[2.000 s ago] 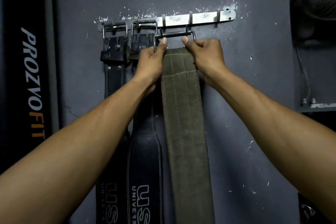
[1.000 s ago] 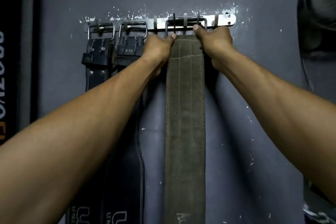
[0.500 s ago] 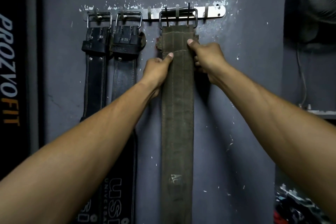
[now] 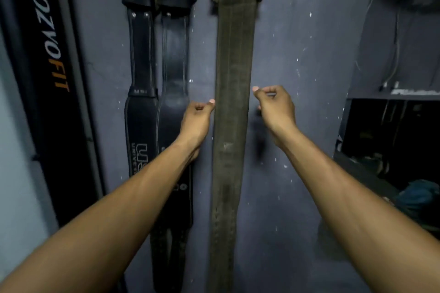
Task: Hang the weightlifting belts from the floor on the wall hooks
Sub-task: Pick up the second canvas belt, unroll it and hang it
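Right of the "PROZVOFIT" panel point(image 4: 47, 43), left hand point(image 4: 197, 121) and right hand point(image 4: 276, 107) flank the olive belt point(image 4: 234, 54), fingers point(image 4: 270, 91) curled empty.

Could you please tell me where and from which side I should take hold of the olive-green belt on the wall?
I would grip the olive-green belt by its upper strap just below the folded buckle end, pinching both long edges from the sides. It hangs flat against the wall, so only the edges, free left and right, offer purchase.

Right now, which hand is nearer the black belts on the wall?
Left. The left hand sits just beside the black belts, while the right hand is across the olive belt.
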The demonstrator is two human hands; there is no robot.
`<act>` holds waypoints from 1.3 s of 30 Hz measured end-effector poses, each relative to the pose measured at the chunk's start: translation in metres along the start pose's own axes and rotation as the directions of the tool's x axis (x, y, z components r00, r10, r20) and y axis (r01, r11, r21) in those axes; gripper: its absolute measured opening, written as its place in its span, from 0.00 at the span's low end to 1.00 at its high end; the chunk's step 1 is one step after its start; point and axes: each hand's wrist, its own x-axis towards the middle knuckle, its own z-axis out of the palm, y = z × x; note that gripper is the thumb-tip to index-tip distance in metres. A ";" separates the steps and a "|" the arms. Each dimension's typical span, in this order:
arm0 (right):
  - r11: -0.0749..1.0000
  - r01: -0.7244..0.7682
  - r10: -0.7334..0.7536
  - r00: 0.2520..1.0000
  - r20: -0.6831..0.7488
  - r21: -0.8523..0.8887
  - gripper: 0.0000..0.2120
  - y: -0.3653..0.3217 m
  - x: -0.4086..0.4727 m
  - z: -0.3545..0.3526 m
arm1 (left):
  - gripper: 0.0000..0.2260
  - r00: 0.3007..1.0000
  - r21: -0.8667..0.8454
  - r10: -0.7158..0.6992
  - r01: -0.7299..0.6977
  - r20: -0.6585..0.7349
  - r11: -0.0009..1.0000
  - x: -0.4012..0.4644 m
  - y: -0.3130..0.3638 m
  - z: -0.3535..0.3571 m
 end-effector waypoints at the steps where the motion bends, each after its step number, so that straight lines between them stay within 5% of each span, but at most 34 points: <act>1: 0.999 -0.040 0.040 0.999 0.017 -0.008 0.16 0.014 -0.019 0.001 | 0.12 0.999 -0.002 -0.034 0.034 0.012 0.999 -0.013 -0.016 -0.006; 8: 0.926 -0.357 0.368 0.925 0.094 -0.122 0.14 0.116 -0.185 0.007 | 0.15 0.945 0.022 -0.306 0.305 0.116 0.952 -0.134 -0.130 -0.061; 14: 0.804 -0.538 0.578 0.808 0.118 -0.254 0.15 0.180 -0.321 -0.020 | 0.16 0.878 0.152 -0.421 0.395 0.226 0.906 -0.245 -0.204 -0.093; 20: 0.697 -0.640 0.697 0.711 0.095 -0.323 0.18 0.230 -0.408 -0.060 | 0.15 0.721 0.213 -0.661 0.627 0.207 0.750 -0.335 -0.278 -0.095; 23: 0.653 -0.685 0.740 0.668 0.079 -0.323 0.21 0.267 -0.440 -0.082 | 0.17 0.661 0.211 -0.720 0.688 0.212 0.694 -0.369 -0.304 -0.085; 27: 0.610 -0.717 0.777 0.625 0.075 -0.337 0.13 0.305 -0.472 -0.104 | 0.14 0.580 0.209 -0.788 0.760 0.209 0.615 -0.403 -0.334 -0.068; 31: 0.535 -0.754 0.834 0.544 0.095 -0.382 0.13 0.336 -0.481 -0.119 | 0.05 0.502 0.187 -0.846 0.827 0.178 0.530 -0.425 -0.357 -0.048; 34: 0.488 -0.753 0.866 0.481 0.138 -0.441 0.21 0.365 -0.478 -0.133 | 0.06 0.434 0.168 -0.892 0.877 0.125 0.450 -0.432 -0.372 -0.023; 39: 0.425 -0.699 0.902 0.377 0.209 -0.575 0.15 0.427 -0.466 -0.151 | 0.09 0.368 0.234 -0.926 0.896 0.081 0.376 -0.448 -0.415 0.019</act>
